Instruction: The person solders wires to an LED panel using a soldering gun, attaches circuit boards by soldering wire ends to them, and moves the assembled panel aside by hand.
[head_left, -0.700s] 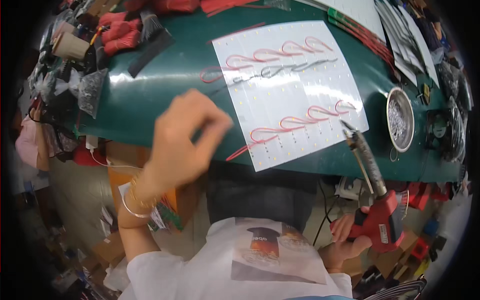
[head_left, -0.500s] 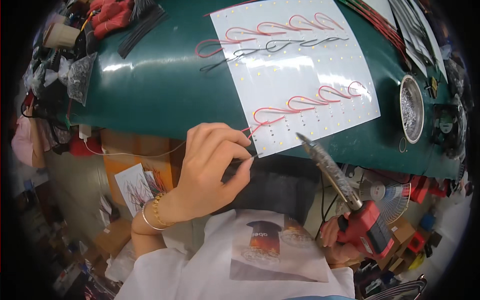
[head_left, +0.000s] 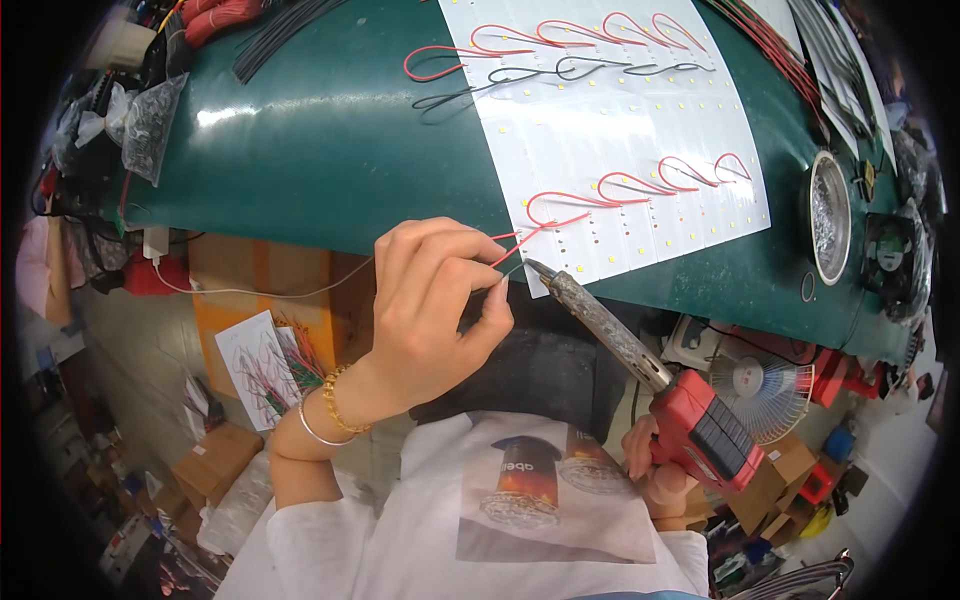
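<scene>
A white LED circuit board sheet [head_left: 590, 115] lies on the green table, with red wire loops [head_left: 560, 208] and black wire loops [head_left: 515, 76] attached in rows. At its near left corner my left hand [head_left: 430, 310] is closed in a pinch on a red wire [head_left: 513, 248] that runs onto the board. A thin dark wire end also pokes out by the thumb and index finger. My right hand [head_left: 655, 470] grips a red-handled soldering iron [head_left: 705, 430]. Its tip is at the board's near left corner, close to the left fingertips; whether it touches is hard to tell.
A round metal bowl of silvery bits [head_left: 829, 218] and a small black fan [head_left: 890, 252] stand at the right. Red wires [head_left: 770, 60] and stacked sheets lie at the back right. A clear bag [head_left: 152, 130] is at the left; a white fan [head_left: 765, 385] stands below the table edge.
The soldering iron has moved left, bringing its tip to the board's corner beside my left fingers. My left hand has shifted slightly; the whole view has tilted a little.
</scene>
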